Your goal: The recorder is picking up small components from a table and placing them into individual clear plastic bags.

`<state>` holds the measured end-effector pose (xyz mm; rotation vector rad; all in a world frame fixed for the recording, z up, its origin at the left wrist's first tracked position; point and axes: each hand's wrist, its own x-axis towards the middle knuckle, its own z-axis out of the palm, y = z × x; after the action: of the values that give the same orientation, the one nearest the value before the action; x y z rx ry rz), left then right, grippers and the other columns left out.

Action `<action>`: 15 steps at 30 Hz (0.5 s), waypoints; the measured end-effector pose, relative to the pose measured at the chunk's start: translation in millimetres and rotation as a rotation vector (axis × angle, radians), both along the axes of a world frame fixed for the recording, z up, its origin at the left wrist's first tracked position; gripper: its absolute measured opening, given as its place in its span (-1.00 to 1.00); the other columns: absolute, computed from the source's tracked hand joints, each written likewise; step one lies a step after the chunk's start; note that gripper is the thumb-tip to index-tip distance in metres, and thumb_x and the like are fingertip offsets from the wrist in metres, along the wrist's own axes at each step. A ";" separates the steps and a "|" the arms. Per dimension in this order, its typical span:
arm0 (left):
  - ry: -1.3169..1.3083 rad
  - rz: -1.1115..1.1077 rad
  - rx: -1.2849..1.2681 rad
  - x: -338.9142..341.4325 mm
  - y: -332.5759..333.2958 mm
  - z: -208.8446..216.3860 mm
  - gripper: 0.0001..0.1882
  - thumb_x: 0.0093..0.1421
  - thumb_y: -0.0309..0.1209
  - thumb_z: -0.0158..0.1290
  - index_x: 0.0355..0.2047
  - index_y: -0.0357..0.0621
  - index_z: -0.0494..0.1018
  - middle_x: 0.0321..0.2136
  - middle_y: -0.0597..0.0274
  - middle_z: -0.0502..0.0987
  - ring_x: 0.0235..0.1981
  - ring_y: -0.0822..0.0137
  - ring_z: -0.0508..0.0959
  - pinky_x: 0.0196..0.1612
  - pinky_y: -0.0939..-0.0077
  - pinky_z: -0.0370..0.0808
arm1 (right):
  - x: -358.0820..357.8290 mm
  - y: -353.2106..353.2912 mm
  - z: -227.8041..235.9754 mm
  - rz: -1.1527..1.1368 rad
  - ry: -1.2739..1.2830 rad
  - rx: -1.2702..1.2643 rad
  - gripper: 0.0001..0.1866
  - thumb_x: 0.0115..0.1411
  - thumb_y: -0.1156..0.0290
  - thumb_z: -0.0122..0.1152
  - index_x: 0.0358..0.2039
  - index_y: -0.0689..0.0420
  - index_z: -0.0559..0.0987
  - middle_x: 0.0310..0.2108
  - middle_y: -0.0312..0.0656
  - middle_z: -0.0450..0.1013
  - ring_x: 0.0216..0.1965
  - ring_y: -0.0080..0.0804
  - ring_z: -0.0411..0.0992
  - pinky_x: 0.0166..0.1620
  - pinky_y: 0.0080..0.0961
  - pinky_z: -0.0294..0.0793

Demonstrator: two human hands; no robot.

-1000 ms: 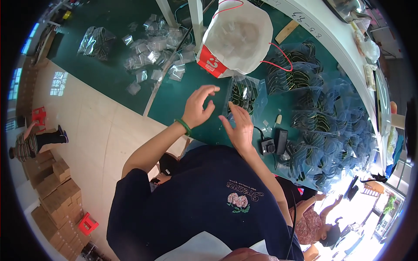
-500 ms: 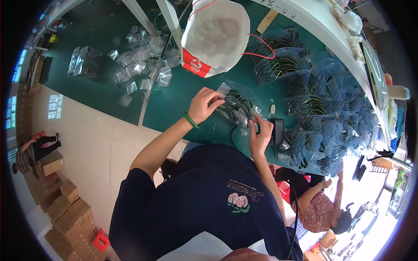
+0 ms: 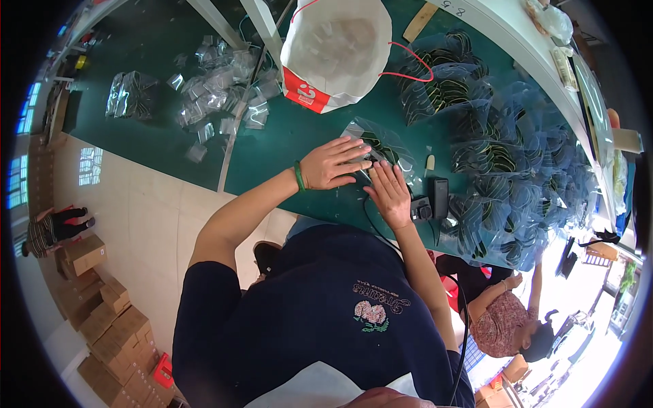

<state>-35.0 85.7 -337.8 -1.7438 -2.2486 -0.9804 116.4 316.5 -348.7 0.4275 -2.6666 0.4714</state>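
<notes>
My left hand [image 3: 335, 164] and right hand [image 3: 390, 195] lie flat, fingers uncurled, over the clear bag [image 3: 389, 144] at one o'clock on the green table [image 3: 292, 136]. Shiny floor [image 3: 156, 211] is at nine o'clock, brown boxes [image 3: 115, 323] at eight.

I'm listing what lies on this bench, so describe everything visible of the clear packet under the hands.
The clear packet looks like thin, glossy plastic, with dark curved pieces edged in yellow-green showing through. It lies on the green tabletop, nearer the person than the white bag. The left hand and the right hand partly cover its near side, apparently touching it. Whether it is sealed cannot be told.
</notes>
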 end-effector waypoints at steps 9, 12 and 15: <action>0.121 -0.060 -0.050 -6.4 -0.9 -27.0 -0.49 0.31 -0.21 0.27 0.26 0.05 0.62 0.44 0.31 0.46 0.50 0.19 0.37 0.57 0.10 0.26 | -3.8 2.8 -4.2 0.048 -0.017 0.022 -0.49 0.27 0.28 0.48 0.21 0.13 0.64 0.33 -0.20 0.53 0.44 -0.15 0.41 0.49 -0.02 0.37; 0.108 -0.056 -0.073 -7.9 -3.5 -21.3 -0.47 0.32 -0.22 0.26 0.29 0.03 0.59 0.45 0.30 0.44 0.51 0.20 0.36 0.58 0.09 0.24 | -3.1 5.1 -1.8 0.064 -0.020 0.040 -0.48 0.28 0.28 0.48 0.21 0.16 0.64 0.33 -0.16 0.53 0.44 -0.14 0.41 0.49 -0.04 0.37; 0.099 -0.046 -0.095 -9.7 -8.2 -20.9 -0.44 0.33 -0.23 0.25 0.33 0.01 0.55 0.45 0.29 0.43 0.51 0.20 0.35 0.58 0.09 0.23 | -1.0 5.3 1.9 0.066 -0.037 -0.007 -0.49 0.25 0.36 0.48 0.20 0.20 0.63 0.31 -0.11 0.54 0.42 -0.10 0.44 0.48 -0.02 0.37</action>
<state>-44.7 77.5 -358.7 -1.8468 -2.2375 -0.7884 115.4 321.8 -346.8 0.5109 -2.6927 0.5135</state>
